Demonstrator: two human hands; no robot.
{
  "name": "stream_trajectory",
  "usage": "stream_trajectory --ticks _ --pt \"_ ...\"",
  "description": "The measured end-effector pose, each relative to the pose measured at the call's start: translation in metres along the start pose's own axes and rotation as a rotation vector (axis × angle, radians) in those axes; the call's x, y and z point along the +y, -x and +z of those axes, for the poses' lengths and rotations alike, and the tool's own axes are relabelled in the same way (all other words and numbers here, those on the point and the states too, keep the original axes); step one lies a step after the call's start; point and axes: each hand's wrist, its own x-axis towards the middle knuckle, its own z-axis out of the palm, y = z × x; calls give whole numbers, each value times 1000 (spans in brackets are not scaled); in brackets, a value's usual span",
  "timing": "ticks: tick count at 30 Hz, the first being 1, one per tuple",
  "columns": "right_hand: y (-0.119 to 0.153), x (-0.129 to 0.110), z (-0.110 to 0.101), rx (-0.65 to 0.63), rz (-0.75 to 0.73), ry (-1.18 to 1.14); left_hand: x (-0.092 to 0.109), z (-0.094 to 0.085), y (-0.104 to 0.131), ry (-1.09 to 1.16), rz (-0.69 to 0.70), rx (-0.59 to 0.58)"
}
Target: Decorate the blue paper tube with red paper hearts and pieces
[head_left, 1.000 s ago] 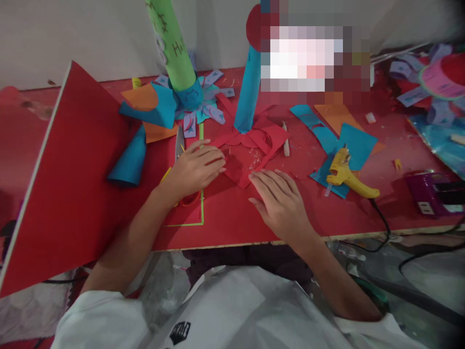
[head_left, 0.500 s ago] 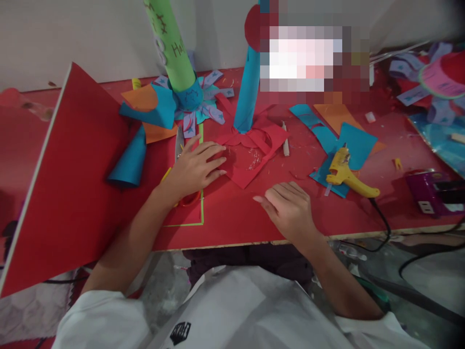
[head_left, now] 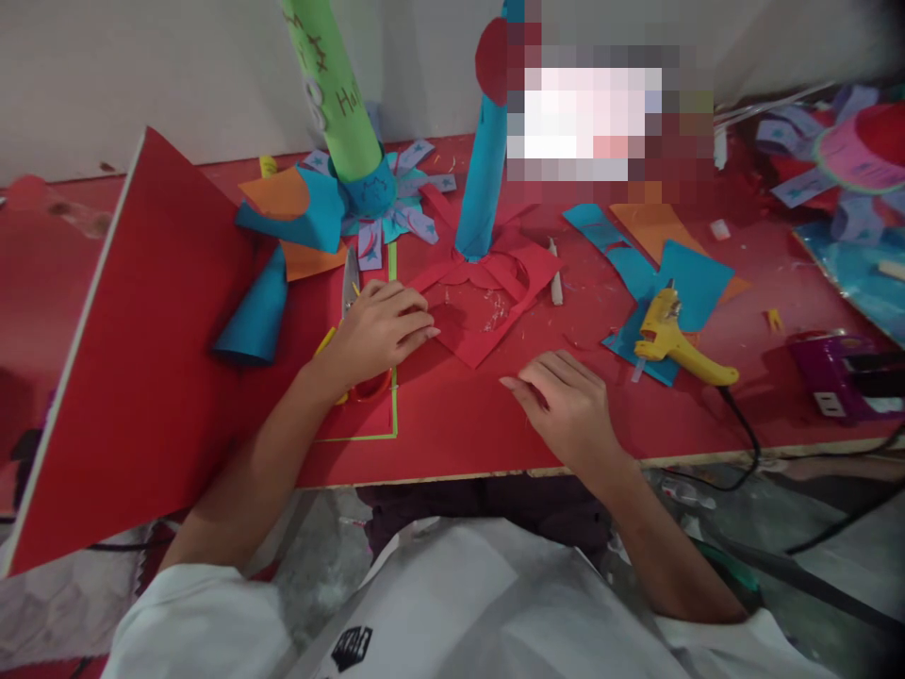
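My left hand (head_left: 386, 330) rests palm down over a pair of scissors (head_left: 350, 273), partly covering them. Its fingers are loosely bent, with nothing seen in them, and the tips lie beside a red cut-paper base (head_left: 475, 351). From that base rises a blue paper tube (head_left: 482, 179) topped by a red disc (head_left: 491, 61). Near the table's front edge, my right hand (head_left: 566, 396) has its fingers curled in and its thumb pointing left; nothing shows in it. The red base lies between and beyond both hands.
A yellow glue gun (head_left: 668, 338) lies on blue paper at right, its cord hanging off the edge. A green paper tube (head_left: 336, 104) stands behind my left hand. A blue cone (head_left: 251, 316) and a large red board (head_left: 134, 358) are at left, a purple box (head_left: 834, 372) far right.
My left hand has lowered and its fingers have drawn in from a wider spread. The right hand has barely shifted, its fingers curled as before.
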Motion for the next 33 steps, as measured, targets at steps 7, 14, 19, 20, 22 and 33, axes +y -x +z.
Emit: stream_trajectory --ticks 7,14,19,20,22,33 --pt "-1 1 -4 -31 -2 -3 1 -2 0 -18 44 -53" --pt "-2 1 -2 -57 6 -7 7 -3 -2 -6 59 -103" --pt "-2 0 -1 -63 15 1 13 0 -3 86 96 -137" --pt "-2 0 -1 -68 21 1 13 0 -3 96 95 -134" --pt "-2 0 -1 -81 40 -9 14 2 -3 105 84 -118" --pt "-11 -3 1 -53 63 -65 16 3 -2 114 119 -130"
